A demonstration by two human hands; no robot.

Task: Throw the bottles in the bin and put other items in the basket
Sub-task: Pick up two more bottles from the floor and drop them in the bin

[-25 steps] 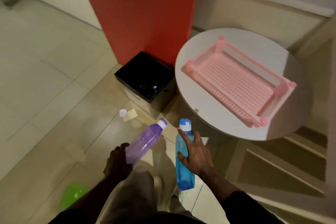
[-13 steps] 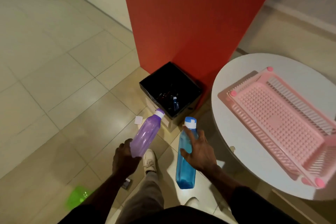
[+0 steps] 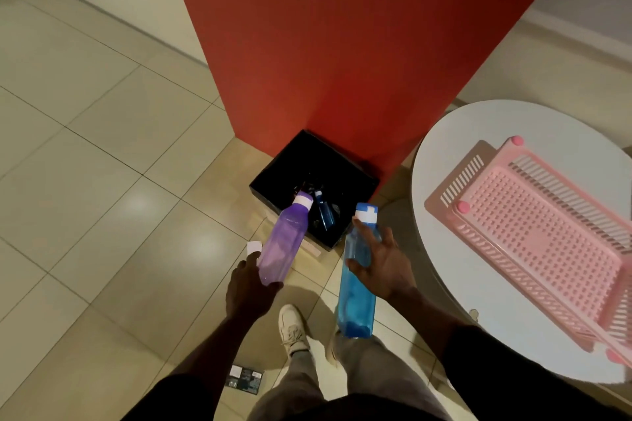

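Purple bottle (image 3: 284, 243) gripped at its base by the left hand (image 3: 248, 290), fingers closed around it, tilted forward with the white cap over the near edge of the bin (image 3: 273, 178). Blue bottle (image 3: 357, 270) held almost upright in the right hand (image 3: 384, 265), thumb and palm pressed on its side, fingers (image 3: 364, 229) spread along the body, cap just beside the bin's near right corner. Both forearms stretched forward from dark sleeves. Inside the black bin, one small dark blue bottle (image 3: 325, 212) leaning among dark shiny things, hard to make out. To the right, pink basket (image 3: 547, 239) on a round white table (image 3: 441, 267), nothing seen in it, its far end cut off by the frame edge. On the tiled floor, a white scrap (image 3: 254, 247) just left of the purple bottle, a dark packet (image 3: 244, 379) near the shoe (image 3: 290, 328); print on it too small to read. Red wall (image 3: 342, 44) behind the bin.
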